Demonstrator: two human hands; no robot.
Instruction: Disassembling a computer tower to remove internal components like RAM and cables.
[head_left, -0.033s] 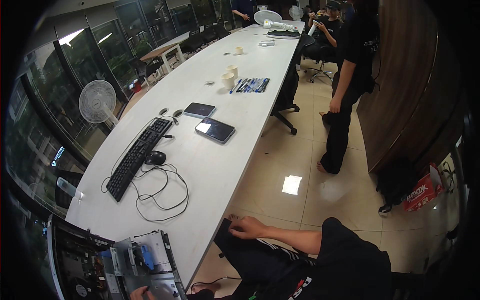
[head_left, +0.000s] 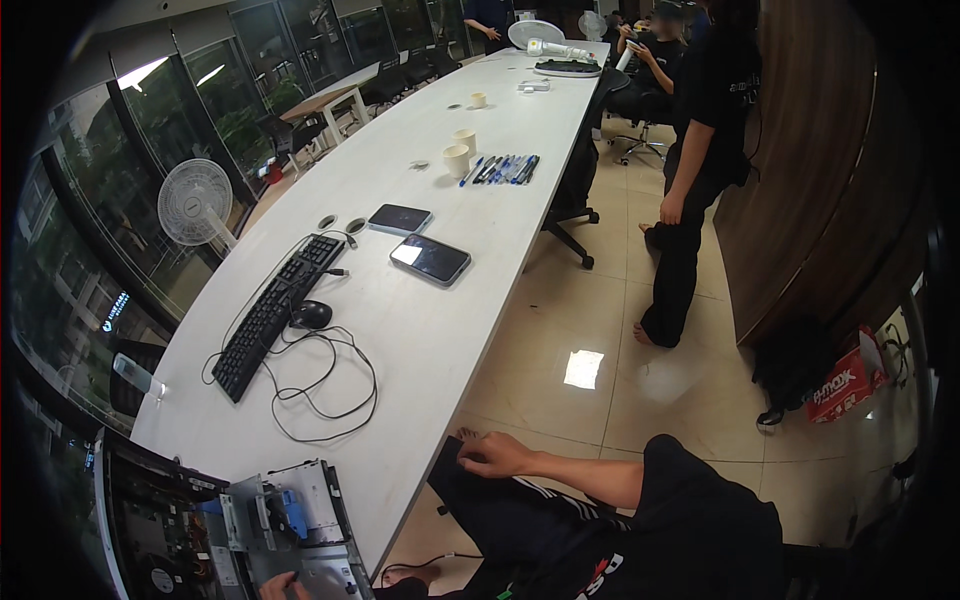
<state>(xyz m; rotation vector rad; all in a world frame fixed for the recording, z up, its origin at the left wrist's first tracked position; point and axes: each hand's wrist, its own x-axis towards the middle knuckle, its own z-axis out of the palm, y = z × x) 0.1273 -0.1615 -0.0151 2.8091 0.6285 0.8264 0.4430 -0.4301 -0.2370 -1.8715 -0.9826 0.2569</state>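
Observation:
An open desktop computer case (head_left: 165,535) stands at the lower left by the table's near end, its inner boards and a round fan showing. In it is a metal drive bracket (head_left: 265,515) with a blue plastic latch (head_left: 294,513). My left hand (head_left: 285,587) is at the bracket's near side, at the picture's lower edge. Only some fingers show, so its grip is hidden. My right hand (head_left: 495,455) rests on my knee, fingers curled in, with nothing visible in them.
The long white table (head_left: 420,340) holds a black keyboard (head_left: 275,315), a mouse (head_left: 311,316) with looped cable, two phones (head_left: 430,260), paper cups (head_left: 456,161) and several pens (head_left: 505,170). A person (head_left: 690,180) stands right of the table. A white fan (head_left: 195,203) stands left.

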